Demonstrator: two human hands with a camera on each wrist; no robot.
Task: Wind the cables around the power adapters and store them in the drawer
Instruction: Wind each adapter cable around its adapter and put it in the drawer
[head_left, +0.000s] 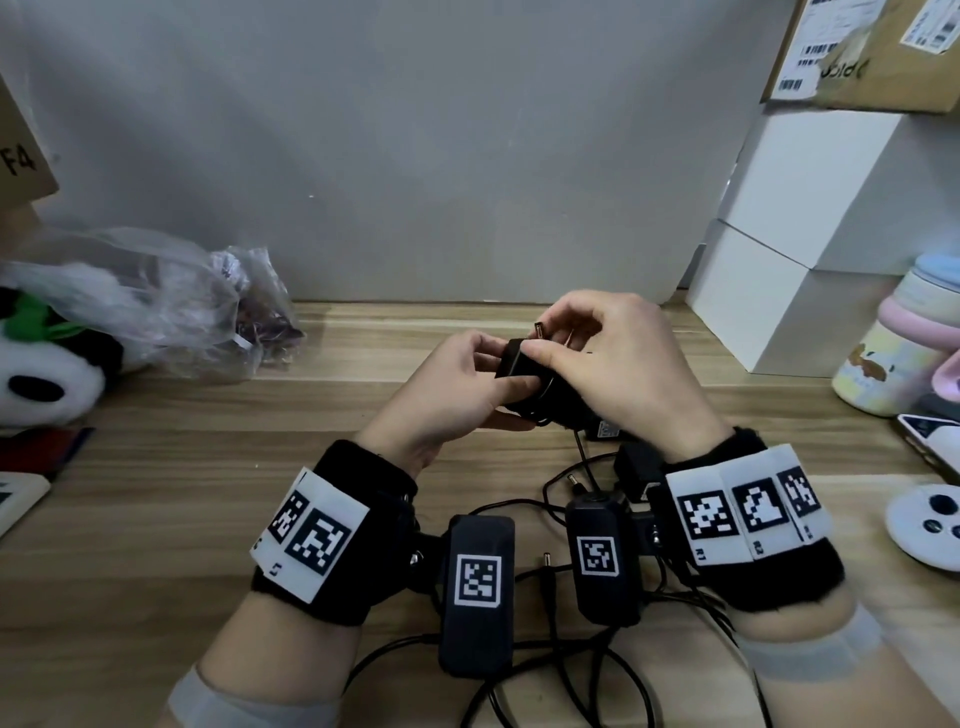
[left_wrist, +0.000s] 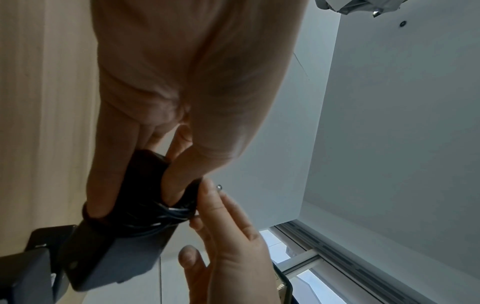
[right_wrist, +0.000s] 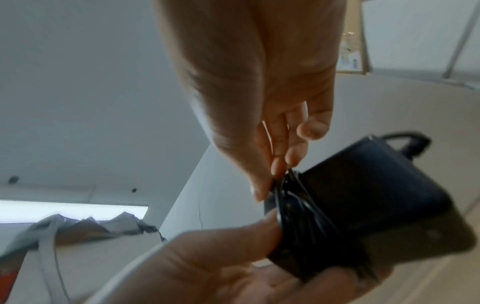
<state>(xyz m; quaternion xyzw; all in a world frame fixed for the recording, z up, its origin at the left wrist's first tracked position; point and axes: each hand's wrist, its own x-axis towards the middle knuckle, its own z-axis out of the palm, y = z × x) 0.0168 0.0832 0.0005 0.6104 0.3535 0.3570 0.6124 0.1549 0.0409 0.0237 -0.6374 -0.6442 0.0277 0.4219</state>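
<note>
Over the wooden table both hands hold a black power adapter with its cable wound round the middle. My left hand grips the adapter body between thumb and fingers. My right hand pinches the cable at the edge of the coil; the plug end sticks up beside its fingers. Two more black adapters lie under the right wrist, with loose black cables and barrel plugs spread on the table. No drawer is in view.
A crumpled plastic bag and a panda plush lie at the left. Stacked white boxes under a cardboard box stand at the right, with a pastel bottle and a white controller nearby.
</note>
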